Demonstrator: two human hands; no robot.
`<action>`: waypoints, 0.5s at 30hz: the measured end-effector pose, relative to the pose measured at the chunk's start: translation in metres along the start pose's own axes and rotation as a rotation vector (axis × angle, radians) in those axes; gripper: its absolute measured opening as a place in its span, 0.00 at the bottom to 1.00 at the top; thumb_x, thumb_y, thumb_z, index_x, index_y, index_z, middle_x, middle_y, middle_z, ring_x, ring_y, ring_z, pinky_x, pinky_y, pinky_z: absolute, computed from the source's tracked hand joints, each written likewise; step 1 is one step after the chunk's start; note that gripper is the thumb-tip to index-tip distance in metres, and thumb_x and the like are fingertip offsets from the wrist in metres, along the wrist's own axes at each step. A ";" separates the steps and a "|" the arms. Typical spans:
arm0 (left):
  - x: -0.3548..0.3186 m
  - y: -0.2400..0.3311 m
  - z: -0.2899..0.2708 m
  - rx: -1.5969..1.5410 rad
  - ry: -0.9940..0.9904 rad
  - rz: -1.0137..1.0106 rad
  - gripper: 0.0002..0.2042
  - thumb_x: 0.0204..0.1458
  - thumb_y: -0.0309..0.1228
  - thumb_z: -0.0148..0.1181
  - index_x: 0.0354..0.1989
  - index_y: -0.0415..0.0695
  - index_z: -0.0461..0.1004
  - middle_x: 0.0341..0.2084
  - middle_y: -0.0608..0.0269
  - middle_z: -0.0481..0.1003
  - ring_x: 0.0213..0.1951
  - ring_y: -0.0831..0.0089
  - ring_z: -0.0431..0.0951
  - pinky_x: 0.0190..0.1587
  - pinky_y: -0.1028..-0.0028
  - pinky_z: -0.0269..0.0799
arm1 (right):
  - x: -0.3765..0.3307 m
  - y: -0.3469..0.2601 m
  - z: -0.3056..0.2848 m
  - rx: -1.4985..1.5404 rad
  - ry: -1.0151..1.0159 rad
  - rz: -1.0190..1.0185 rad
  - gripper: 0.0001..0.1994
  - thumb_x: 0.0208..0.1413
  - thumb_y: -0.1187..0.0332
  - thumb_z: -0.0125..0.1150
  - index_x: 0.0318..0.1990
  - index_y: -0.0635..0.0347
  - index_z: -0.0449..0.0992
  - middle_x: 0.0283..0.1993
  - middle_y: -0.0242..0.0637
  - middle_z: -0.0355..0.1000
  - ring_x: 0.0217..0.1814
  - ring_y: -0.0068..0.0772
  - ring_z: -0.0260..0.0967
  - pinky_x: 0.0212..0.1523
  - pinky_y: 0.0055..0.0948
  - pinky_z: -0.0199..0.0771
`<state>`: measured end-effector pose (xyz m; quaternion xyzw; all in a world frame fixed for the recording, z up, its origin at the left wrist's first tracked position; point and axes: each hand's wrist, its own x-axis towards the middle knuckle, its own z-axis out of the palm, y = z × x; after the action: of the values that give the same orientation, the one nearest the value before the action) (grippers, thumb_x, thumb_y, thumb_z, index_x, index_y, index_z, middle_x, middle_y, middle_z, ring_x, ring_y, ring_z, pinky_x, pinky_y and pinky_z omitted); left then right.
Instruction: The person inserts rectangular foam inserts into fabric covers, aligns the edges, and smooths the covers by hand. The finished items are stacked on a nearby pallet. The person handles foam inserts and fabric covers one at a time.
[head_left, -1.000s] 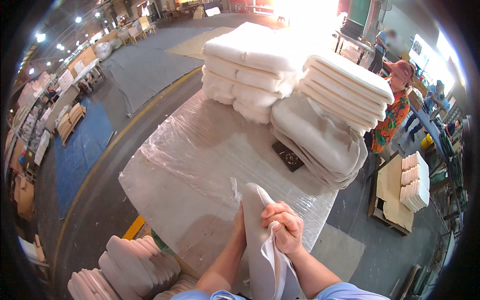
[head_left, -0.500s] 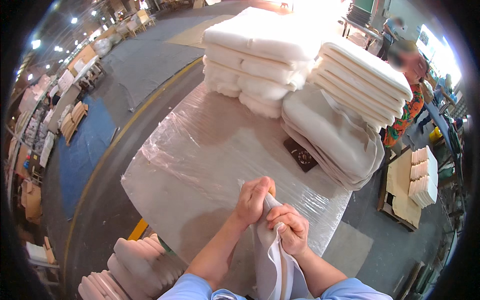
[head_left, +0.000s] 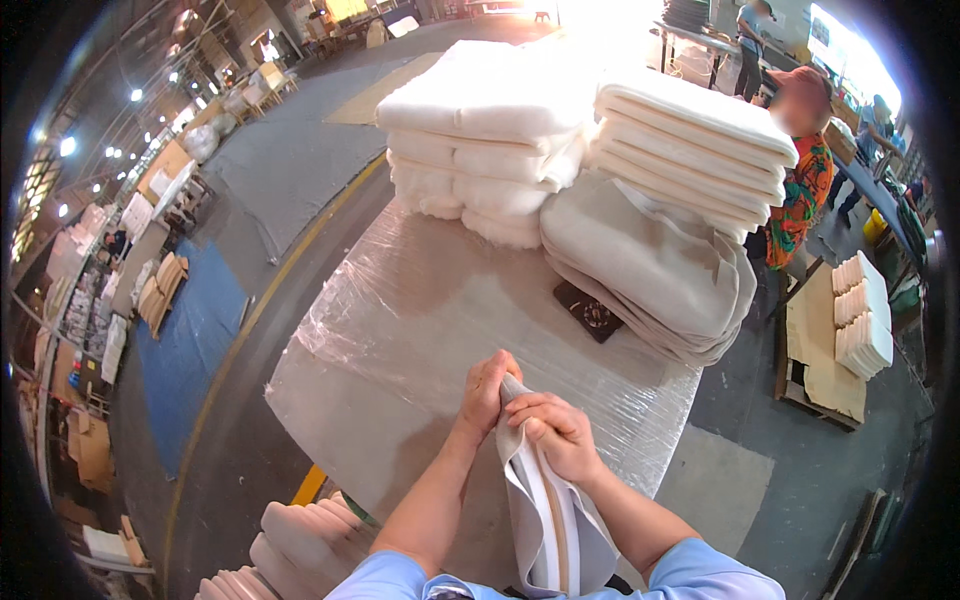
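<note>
Cover (head_left: 538,500) is clenched at its far end by left hand (head_left: 487,392) and right hand (head_left: 553,433); its opening gapes, seemingly unfinished; grey pieces (head_left: 650,250) lie untouched beyond.

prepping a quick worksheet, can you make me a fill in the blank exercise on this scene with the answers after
1. The right hand grips the grey cloth ____ (nearer to or farther from) the body than the left hand does.
2. On the table, the grey pile lies toward the person's ____ side.
3. The person's sleeves are light ____.

Missing words: nearer to; right; blue.
</note>
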<state>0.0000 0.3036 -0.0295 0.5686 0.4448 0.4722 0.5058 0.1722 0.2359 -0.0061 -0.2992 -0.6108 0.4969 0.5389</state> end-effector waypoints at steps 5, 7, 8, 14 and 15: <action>-0.010 0.010 -0.001 -0.034 0.076 -0.065 0.33 0.73 0.55 0.33 0.26 0.43 0.74 0.22 0.64 0.74 0.28 0.75 0.72 0.35 0.72 0.67 | 0.054 0.014 -0.035 0.334 0.128 0.057 0.26 0.76 0.48 0.42 0.60 0.59 0.78 0.62 0.34 0.74 0.52 0.29 0.71 0.50 0.27 0.69; -0.007 0.011 0.010 -0.126 0.075 -0.085 0.33 0.73 0.56 0.32 0.28 0.43 0.74 0.25 0.63 0.75 0.30 0.74 0.73 0.36 0.72 0.68 | 0.094 0.027 -0.049 0.383 0.133 0.100 0.32 0.75 0.41 0.38 0.65 0.60 0.72 0.63 0.37 0.74 0.55 0.32 0.71 0.56 0.32 0.68; -0.007 0.014 0.015 -0.153 0.091 -0.082 0.32 0.73 0.56 0.32 0.31 0.43 0.74 0.26 0.62 0.76 0.31 0.73 0.74 0.37 0.72 0.68 | 0.108 0.028 -0.048 0.359 0.097 0.149 0.33 0.75 0.39 0.36 0.67 0.58 0.70 0.64 0.37 0.73 0.57 0.33 0.70 0.58 0.34 0.67; -0.016 0.006 0.008 -0.127 0.333 -0.054 0.23 0.75 0.49 0.34 0.44 0.42 0.68 0.38 0.60 0.73 0.40 0.72 0.72 0.46 0.69 0.69 | 0.124 0.034 0.021 0.187 -0.137 0.306 0.39 0.71 0.30 0.27 0.74 0.48 0.64 0.67 0.41 0.67 0.68 0.37 0.62 0.67 0.42 0.62; -0.018 0.004 0.006 -0.046 0.344 -0.045 0.22 0.76 0.49 0.34 0.45 0.42 0.67 0.40 0.59 0.72 0.41 0.71 0.72 0.47 0.68 0.68 | 0.117 0.042 0.031 0.196 -0.125 0.322 0.39 0.71 0.30 0.28 0.74 0.47 0.63 0.68 0.43 0.66 0.67 0.38 0.63 0.67 0.41 0.63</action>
<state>0.0034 0.2850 -0.0274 0.4575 0.5266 0.5610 0.4456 0.1073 0.3467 -0.0004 -0.3077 -0.5360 0.6513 0.4402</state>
